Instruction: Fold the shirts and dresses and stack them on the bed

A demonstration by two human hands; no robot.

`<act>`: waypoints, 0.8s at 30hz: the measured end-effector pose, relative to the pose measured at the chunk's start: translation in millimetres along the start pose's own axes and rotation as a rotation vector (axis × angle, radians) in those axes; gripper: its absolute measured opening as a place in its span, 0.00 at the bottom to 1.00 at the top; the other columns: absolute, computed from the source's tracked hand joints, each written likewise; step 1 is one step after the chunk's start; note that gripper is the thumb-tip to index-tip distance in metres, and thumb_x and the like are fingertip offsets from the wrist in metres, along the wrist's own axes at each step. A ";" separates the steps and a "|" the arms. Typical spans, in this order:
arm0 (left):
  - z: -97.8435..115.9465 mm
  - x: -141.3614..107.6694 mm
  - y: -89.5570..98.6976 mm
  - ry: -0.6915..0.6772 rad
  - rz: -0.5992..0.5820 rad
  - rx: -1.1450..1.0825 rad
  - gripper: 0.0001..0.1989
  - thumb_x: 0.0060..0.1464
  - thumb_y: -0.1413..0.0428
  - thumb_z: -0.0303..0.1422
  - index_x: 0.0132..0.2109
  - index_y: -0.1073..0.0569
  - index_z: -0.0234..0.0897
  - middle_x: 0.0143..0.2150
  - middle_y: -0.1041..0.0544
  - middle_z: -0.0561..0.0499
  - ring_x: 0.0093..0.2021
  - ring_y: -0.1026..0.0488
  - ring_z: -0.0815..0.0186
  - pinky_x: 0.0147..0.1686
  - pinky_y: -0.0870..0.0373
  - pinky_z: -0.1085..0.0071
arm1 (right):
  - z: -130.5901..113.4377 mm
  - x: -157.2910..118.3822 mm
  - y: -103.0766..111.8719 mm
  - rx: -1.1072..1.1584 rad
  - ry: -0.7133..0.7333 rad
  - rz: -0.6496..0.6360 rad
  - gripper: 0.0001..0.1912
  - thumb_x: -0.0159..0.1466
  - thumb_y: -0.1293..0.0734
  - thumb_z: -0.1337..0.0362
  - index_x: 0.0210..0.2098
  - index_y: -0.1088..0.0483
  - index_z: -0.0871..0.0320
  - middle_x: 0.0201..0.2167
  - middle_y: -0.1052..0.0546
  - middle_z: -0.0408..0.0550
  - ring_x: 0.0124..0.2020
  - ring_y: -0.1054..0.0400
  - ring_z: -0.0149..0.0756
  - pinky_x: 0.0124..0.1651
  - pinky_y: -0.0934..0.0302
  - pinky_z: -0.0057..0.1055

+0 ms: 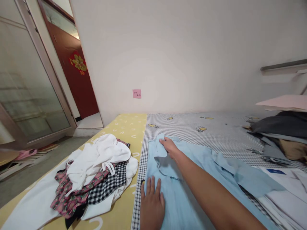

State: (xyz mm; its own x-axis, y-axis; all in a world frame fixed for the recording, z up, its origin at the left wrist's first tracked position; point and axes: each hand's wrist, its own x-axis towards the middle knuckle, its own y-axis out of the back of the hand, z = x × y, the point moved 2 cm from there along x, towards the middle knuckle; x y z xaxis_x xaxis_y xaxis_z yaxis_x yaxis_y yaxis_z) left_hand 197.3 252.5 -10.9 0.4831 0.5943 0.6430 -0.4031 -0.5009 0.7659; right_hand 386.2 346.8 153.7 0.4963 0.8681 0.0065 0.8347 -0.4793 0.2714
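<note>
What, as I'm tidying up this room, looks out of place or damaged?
Mainly the heap of clothes on the yellow cover: white, floral and checked pieces lie crumpled together, unlike the neater stack at the far right. The blue garment is slightly creased. No spill or damage shows.

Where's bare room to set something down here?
The checked cloth is bare between the wall, the blue garment and the dark stack. The yellow cloth is bare at its far end, beyond the clothes pile. It's crowded near right, with white clothes beside the garment, and near left, under the pile.
</note>
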 end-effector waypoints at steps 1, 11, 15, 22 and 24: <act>0.1 0.1 -0.2 -0.001 0.000 -0.003 0.25 0.63 0.51 0.34 0.66 0.34 0.48 0.67 0.32 0.49 0.67 0.36 0.56 0.66 0.45 0.48 | 8.3 -3.1 1.4 -0.034 -0.028 -0.020 0.16 0.69 0.36 0.55 0.51 0.30 0.59 0.38 0.21 0.46 0.32 0.26 0.31 0.37 0.30 0.33; -0.2 0.9 -0.6 0.002 -0.001 -0.008 0.25 0.63 0.50 0.35 0.66 0.34 0.48 0.67 0.32 0.49 0.67 0.37 0.54 0.66 0.46 0.49 | 39.7 -35.3 60.4 -0.690 -0.068 0.237 0.36 0.65 0.37 0.64 0.71 0.50 0.51 0.70 0.46 0.65 0.66 0.42 0.58 0.64 0.49 0.58; -4.6 2.0 -3.2 -0.020 0.020 0.008 0.25 0.62 0.52 0.33 0.65 0.32 0.49 0.67 0.31 0.50 0.66 0.35 0.55 0.66 0.47 0.49 | 55.2 -68.3 29.5 -0.790 0.129 0.160 0.31 0.67 0.40 0.64 0.68 0.43 0.42 0.74 0.52 0.47 0.73 0.56 0.47 0.70 0.63 0.51; -20.5 5.1 -21.5 -0.086 -0.045 0.021 0.25 0.61 0.55 0.34 0.64 0.31 0.48 0.66 0.31 0.48 0.65 0.33 0.52 0.64 0.45 0.43 | 96.6 -89.1 8.7 -0.768 0.186 -0.223 0.30 0.67 0.39 0.47 0.67 0.40 0.41 0.72 0.43 0.45 0.73 0.55 0.53 0.69 0.61 0.60; -23.4 7.3 -23.0 -0.065 -0.075 0.018 0.26 0.61 0.56 0.35 0.64 0.31 0.48 0.67 0.32 0.48 0.65 0.34 0.52 0.64 0.44 0.44 | 88.2 -87.6 31.6 -0.735 0.189 -0.176 0.30 0.66 0.38 0.50 0.67 0.40 0.41 0.70 0.39 0.44 0.70 0.46 0.45 0.67 0.51 0.49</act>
State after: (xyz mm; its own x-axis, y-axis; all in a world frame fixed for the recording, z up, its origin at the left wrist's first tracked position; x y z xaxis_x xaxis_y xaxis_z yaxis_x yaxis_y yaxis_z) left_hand 191.8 283.1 -23.8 0.5612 0.5888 0.5817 -0.3501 -0.4680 0.8115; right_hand 390.1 244.2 76.9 0.2675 0.9623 0.0501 0.4923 -0.1812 0.8514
